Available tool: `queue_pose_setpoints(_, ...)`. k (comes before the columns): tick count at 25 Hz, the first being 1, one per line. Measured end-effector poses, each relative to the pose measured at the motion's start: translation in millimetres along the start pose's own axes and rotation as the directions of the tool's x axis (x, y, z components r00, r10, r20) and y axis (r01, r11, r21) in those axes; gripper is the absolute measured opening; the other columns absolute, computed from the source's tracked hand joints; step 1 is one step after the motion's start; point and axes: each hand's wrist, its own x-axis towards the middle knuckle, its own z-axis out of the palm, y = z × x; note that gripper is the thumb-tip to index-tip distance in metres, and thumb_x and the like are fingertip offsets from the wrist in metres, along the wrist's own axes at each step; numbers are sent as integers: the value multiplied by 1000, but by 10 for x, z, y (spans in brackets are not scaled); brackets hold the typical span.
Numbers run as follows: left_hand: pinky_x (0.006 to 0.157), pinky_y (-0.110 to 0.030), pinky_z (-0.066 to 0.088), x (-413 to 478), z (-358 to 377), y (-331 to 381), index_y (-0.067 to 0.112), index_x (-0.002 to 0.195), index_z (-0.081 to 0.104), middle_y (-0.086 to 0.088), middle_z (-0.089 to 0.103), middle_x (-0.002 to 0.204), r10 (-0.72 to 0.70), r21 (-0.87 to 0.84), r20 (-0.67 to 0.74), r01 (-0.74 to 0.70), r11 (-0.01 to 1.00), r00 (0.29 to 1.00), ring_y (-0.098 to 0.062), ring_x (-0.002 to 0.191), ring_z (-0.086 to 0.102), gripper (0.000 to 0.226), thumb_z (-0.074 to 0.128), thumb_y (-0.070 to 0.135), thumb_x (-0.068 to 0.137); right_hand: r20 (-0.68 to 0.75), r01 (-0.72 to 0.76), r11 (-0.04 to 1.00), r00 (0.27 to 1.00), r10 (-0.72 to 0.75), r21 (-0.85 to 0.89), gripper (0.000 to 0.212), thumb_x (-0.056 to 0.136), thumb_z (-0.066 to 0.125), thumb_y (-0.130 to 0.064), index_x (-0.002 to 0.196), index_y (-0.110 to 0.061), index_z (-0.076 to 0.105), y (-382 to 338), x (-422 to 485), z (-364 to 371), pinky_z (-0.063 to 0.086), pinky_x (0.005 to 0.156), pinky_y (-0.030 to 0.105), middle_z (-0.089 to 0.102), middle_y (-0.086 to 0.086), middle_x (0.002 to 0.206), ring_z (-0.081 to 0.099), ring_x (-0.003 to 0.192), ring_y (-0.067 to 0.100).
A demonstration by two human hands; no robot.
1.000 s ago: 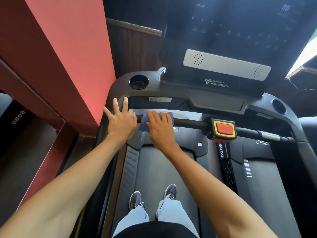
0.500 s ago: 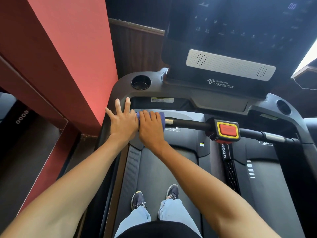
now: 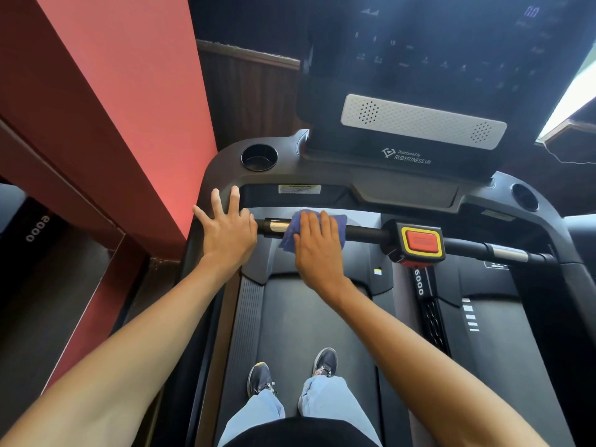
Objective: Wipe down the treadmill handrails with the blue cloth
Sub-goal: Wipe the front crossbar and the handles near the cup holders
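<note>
Soft blue cloth (image 3: 317, 228), matt black handrail (image 3: 364, 233) with shiny metal band (image 3: 280, 226), glossy console (image 3: 451, 59)

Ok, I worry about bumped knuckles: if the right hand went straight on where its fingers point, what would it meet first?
Likely the console front by the yellow label, beyond the bar the right hand wipes with the blue cloth; depth unclear.
</note>
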Motion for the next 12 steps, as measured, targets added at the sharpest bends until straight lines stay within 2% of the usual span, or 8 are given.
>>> queue_pose_setpoints(4, 99, -79, 32, -2, 32, 1, 6, 95, 66, -20, 33, 158, 9, 3, -3, -9, 1000, 1000, -55, 142, 27, 37, 36, 26, 103, 75, 133, 988, 987, -139, 84, 58, 91, 54, -17, 145, -4, 41, -444, 159, -12, 33, 115, 46, 51, 14, 140, 45, 131, 36)
queue_pose_setpoints(7, 99, -80, 33, -7, 55, -31, 5, 92, 67, -20, 35, 158, 19, -17, -13, -19, 1000, 1000, -55, 142, 29, 34, 41, 24, 102, 104, 176, 980, 977, -185, 89, 56, 93, 54, -19, 146, -6, 40, -470, 220, -68, 35, 111, 43, 53, 12, 138, 48, 126, 32)
queue_pose_setpoints(10, 99, -79, 33, -6, 56, -33, 5, 92, 68, -20, 37, 156, 15, -29, -25, -16, 999, 1000, -54, 141, 31, 32, 45, 25, 102, 34, 95, 995, 995, -94, -15, 47, 99, 43, -30, 139, -5, 44, -127, 50, -79, 38, 104, 42, 55, 13, 127, 49, 113, 31)
queue_pose_setpoints(12, 100, -79, 33, -3, 52, -25, 4, 94, 67, -20, 36, 156, 8, -35, -33, -9, 999, 999, -53, 142, 30, 34, 42, 25, 103, -6, 31, 999, 999, -32, -37, 48, 101, 38, -34, 137, -3, 44, 102, -73, -80, 36, 107, 43, 54, 14, 127, 47, 114, 33)
